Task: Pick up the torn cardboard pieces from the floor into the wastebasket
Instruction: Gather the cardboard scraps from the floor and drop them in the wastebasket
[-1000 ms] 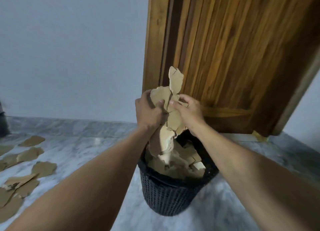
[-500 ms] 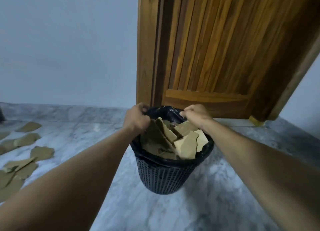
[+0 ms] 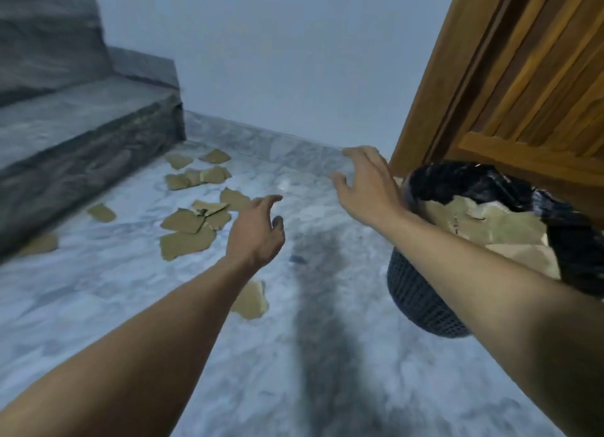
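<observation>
Now, both arms stretch out over the floor point(image 3: 310, 355): left grip point(image 3: 258, 237) empty, fingers loose; right grip point(image 3: 369, 188) empty and spread, just beside the wastebasket point(image 3: 421, 302), which looks nearly full. Cardboard pieces point(image 3: 188, 240) lie scattered near the step point(image 3: 81, 135), one by the left forearm. Looks like a reach for a handful; next comes bending low and gathering flat scraps together.

Wastebasket point(image 3: 421, 302) partly hidden: right forearm point(image 3: 490, 273) crosses its front, and the right edge cuts off its rim. One cardboard piece point(image 3: 251, 301) lies half under the left forearm point(image 3: 183, 305). Motion blur throughout; the step point(image 3: 81, 135) is cut off at the left.
</observation>
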